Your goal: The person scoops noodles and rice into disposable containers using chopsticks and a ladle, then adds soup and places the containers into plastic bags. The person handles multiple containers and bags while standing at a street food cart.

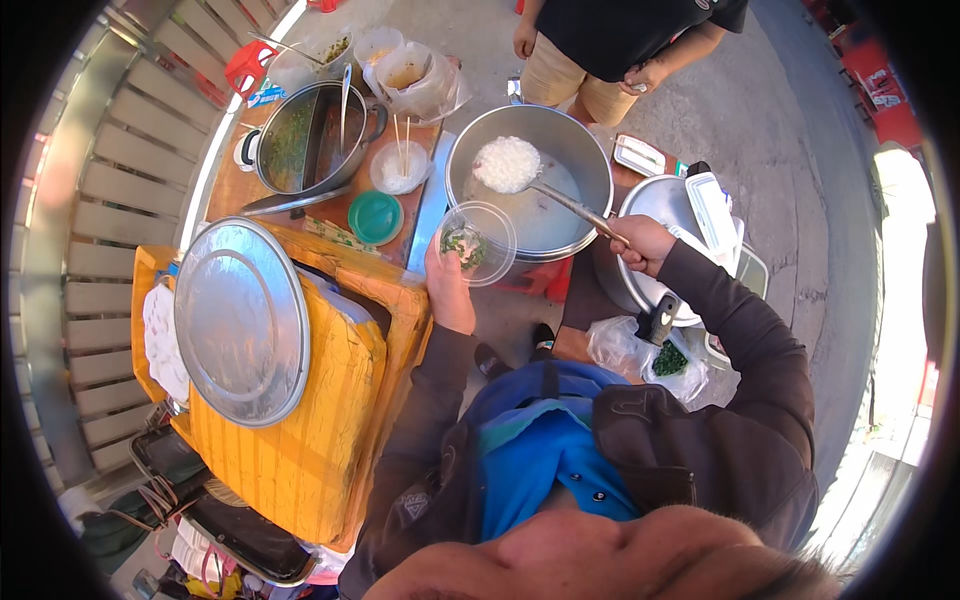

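Note:
My right hand [643, 245] grips the metal handle of a ladle [508, 163], whose bowl is heaped with white rice porridge. The ladle is over a large steel pot [604, 180] holding pale liquid. In my left hand [452, 296] is a clear plastic bowl [501, 259] with chopped green herbs and pale pinkish bits in it, held at the pot's near left rim. A divided pot [259, 154] of green and reddish broth, with a ladle in it, stands to the left. Near it are a green-lidded tub [375, 217] and a clear cup [390, 166] with wooden sticks.
A large round metal lid [244, 322] lies on a yellow plastic crate [330, 420] at left. To the right, white foam boxes [711, 214] rest on a lidded pot [652, 199], near a bag of chopped greens [670, 360]. A person [637, 45] stands beyond the large pot.

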`<state>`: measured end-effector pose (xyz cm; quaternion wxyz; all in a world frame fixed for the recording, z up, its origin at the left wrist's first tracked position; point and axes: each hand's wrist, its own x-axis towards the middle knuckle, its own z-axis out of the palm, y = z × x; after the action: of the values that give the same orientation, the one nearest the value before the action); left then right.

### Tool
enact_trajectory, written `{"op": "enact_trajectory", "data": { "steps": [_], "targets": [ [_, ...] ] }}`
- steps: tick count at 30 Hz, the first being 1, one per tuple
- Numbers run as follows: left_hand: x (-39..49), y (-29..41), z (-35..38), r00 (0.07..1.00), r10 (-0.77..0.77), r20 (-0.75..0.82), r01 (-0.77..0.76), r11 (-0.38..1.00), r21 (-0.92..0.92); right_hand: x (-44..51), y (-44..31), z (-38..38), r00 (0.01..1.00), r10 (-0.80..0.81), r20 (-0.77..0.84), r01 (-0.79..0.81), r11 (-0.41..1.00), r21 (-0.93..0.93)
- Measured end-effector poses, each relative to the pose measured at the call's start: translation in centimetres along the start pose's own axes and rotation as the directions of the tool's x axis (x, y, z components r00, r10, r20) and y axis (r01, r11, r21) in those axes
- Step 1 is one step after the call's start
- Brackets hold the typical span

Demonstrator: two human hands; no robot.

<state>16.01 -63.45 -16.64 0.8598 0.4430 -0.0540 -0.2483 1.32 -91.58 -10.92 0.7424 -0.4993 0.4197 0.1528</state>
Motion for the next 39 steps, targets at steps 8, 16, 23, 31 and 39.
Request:
{"op": "enact_trajectory", "data": {
  "steps": [8, 16, 23, 31, 39],
  "targets": [
    [4.6, -2.9, 1.3, 0.980, -0.016, -0.197, 0.016, 1.000, -0.004, -12.3, -3.8, 0.0, 0.995, -0.095, -0.028, 0.096, 0.995, 0.003],
    [8.9, -6.2, 5.1, 0.949, -0.312, -0.043, 0.308, 0.948, -0.085, -18.3, -5.6, 1.3, 0.969, -0.196, -0.153, 0.162, 0.965, -0.208],
    [8.2, -6.2, 6.3, 0.964, -0.246, 0.102, 0.261, 0.949, -0.179, -16.9, -2.9, 0.1, 0.857, -0.489, -0.164, 0.290, 0.718, -0.633],
    [8.0, -6.0, 5.8, 0.973, -0.232, 0.022, 0.229, 0.935, -0.273, -16.9, -1.4, 0.7, 0.636, -0.769, 0.062, 0.264, 0.141, -0.954],
    [8.0, -5.5, 3.5, 0.998, -0.067, -0.009, 0.059, 0.920, -0.387, -13.8, -4.1, -2.6, 0.903, -0.396, -0.168, 0.182, 0.706, -0.685]
  ]
}}
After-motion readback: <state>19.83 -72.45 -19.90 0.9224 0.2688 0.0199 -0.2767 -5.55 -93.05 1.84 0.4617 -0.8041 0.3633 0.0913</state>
